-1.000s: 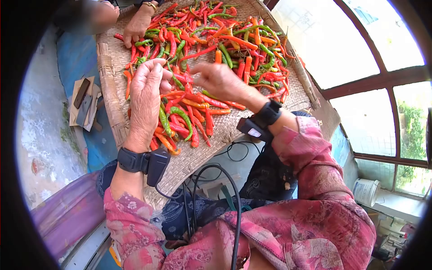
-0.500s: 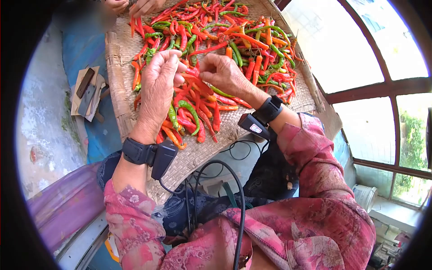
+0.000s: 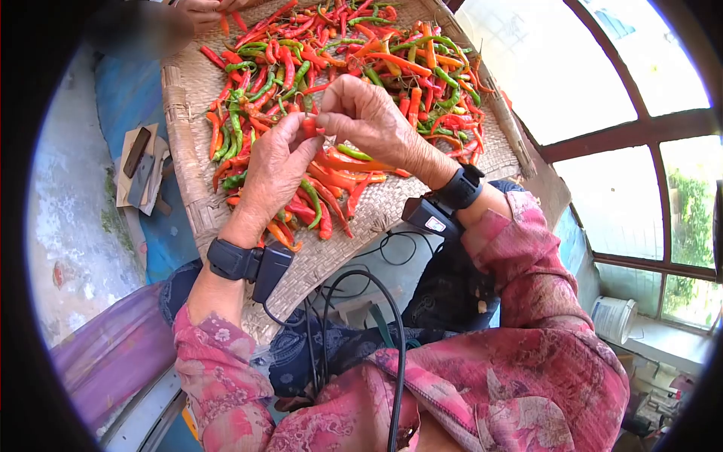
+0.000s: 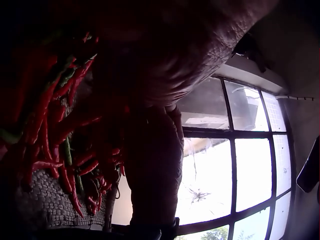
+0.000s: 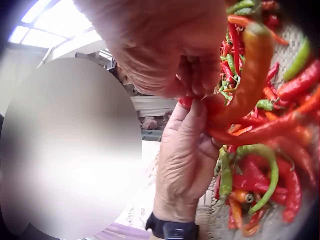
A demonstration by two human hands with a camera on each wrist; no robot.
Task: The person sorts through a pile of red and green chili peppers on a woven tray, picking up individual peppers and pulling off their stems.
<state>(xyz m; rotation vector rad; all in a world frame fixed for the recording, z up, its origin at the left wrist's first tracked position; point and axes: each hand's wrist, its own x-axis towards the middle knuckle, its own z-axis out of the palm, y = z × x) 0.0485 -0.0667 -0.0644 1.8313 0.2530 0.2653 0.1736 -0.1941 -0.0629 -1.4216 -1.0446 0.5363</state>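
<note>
In the head view my left hand (image 3: 275, 166) and right hand (image 3: 369, 124) meet over a pile of chili peppers. A red chili pepper (image 3: 309, 126) is pinched between their fingertips. From the right wrist view, my left hand (image 5: 182, 160) has its thumb against the red pepper (image 5: 186, 102), and the curled fingers of my right hand (image 5: 165, 50) come down on it from above. Orange-red peppers (image 5: 250, 75) stretch out to the right from where the hands meet. My left hand (image 4: 165, 65) is mostly in shadow in the left wrist view.
Red, orange and green peppers (image 3: 422, 64) cover much of a woven mat (image 3: 188, 151) with a raised rim. Another person's hand (image 3: 199, 15) is at its far left with peppers. Wooden boards (image 3: 143, 169) stand at left, a black cable (image 3: 399, 324) loops below, and windows (image 3: 610, 188) line the right.
Both hands have come together, the left moving down a little and the right leftward, and now meet at a red pepper. The other person's hand has moved back from the pile, holding peppers.
</note>
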